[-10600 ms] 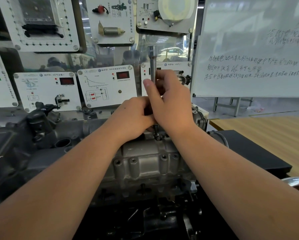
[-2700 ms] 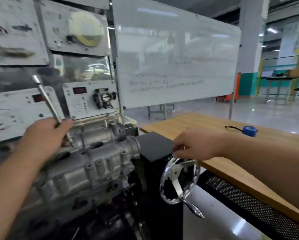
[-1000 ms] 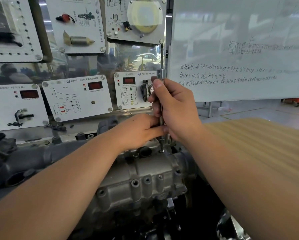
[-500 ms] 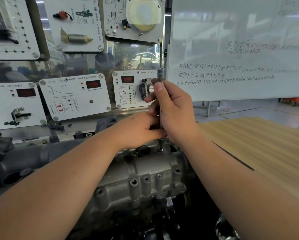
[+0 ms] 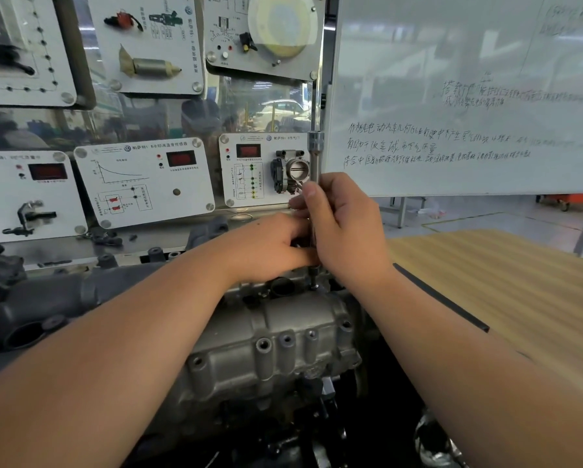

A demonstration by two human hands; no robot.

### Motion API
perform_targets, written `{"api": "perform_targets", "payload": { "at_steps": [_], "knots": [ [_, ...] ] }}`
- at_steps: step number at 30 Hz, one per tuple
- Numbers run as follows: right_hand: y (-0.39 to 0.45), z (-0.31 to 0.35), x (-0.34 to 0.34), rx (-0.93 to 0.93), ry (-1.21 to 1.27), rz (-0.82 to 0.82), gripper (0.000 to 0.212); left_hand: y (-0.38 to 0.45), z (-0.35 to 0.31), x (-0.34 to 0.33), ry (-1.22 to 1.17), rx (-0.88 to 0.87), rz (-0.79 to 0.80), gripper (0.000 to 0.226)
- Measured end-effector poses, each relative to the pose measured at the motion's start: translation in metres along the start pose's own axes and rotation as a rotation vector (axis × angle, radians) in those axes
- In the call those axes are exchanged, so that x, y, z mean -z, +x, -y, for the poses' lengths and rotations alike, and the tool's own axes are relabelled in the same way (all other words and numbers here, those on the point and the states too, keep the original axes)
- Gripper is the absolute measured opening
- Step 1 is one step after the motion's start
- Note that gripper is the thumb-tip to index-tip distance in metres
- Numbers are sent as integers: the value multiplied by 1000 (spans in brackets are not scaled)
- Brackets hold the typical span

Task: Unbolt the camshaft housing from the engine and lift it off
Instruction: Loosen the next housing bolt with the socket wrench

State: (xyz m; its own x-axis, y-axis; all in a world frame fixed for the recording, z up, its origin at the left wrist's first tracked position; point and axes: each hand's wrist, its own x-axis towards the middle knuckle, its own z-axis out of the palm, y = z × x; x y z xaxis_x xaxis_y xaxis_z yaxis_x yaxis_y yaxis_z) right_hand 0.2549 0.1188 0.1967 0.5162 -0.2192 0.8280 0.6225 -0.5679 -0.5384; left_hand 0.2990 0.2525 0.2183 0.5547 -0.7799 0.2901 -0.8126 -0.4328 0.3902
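The grey cast camshaft housing point(image 5: 276, 336) lies across the top of the engine, with several bolt bosses along its near edge. A long chrome socket extension point(image 5: 315, 153) stands upright, its lower tip point(image 5: 313, 280) seated at the housing's far right edge. My right hand point(image 5: 344, 228) grips the extension's shaft, thumb up along it. My left hand point(image 5: 269, 246) curls around the lower part of the shaft just beneath the right hand. The bolt under the tip is hidden by the tool.
A dark intake manifold point(image 5: 46, 309) runs to the left of the housing. Training panels point(image 5: 144, 184) and a throttle body point(image 5: 291, 173) stand behind. A whiteboard point(image 5: 469, 96) rises at the right over a wooden table point(image 5: 506, 285). A chrome handwheel point(image 5: 433, 444) shows at the lower right.
Between 2.7 s and 1.0 s ago my right hand left the handwheel and joined the left on the extension. Over the last second both hands stay on the upright tool; the view has shifted slightly.
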Motion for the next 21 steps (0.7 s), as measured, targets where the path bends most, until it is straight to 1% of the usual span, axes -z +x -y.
{"api": "perform_targets", "payload": {
  "at_steps": [4,8,11,13,14,16,18,19,21],
  "knots": [
    [-4,6,-2,27,-79,10,28,-3,1,1,-6,8,-11,22],
    [-4,5,-3,-2,-92,-19,29,-4,-2,-1,9,18,-53,26],
    [-3,6,-3,-2,-144,-76,29,-4,-7,-2,12,22,-46,40],
    [-4,5,-2,23,-174,-113,35,-4,-9,-3,27,18,-47,49],
    [-4,5,-2,35,-180,-117,37,-3,-9,-4,23,22,-60,45],
    [-5,6,0,48,-185,-102,36,-1,-7,-6,2,39,-86,27],
    [-5,6,0,59,-201,-76,35,-3,-7,-5,-37,50,-69,13],
    [-5,7,0,61,-206,-59,35,-5,-7,-4,-62,43,-49,12],
    [-5,6,0,43,-191,-30,35,-8,-6,-1,-94,8,-22,23]
  ]
}}
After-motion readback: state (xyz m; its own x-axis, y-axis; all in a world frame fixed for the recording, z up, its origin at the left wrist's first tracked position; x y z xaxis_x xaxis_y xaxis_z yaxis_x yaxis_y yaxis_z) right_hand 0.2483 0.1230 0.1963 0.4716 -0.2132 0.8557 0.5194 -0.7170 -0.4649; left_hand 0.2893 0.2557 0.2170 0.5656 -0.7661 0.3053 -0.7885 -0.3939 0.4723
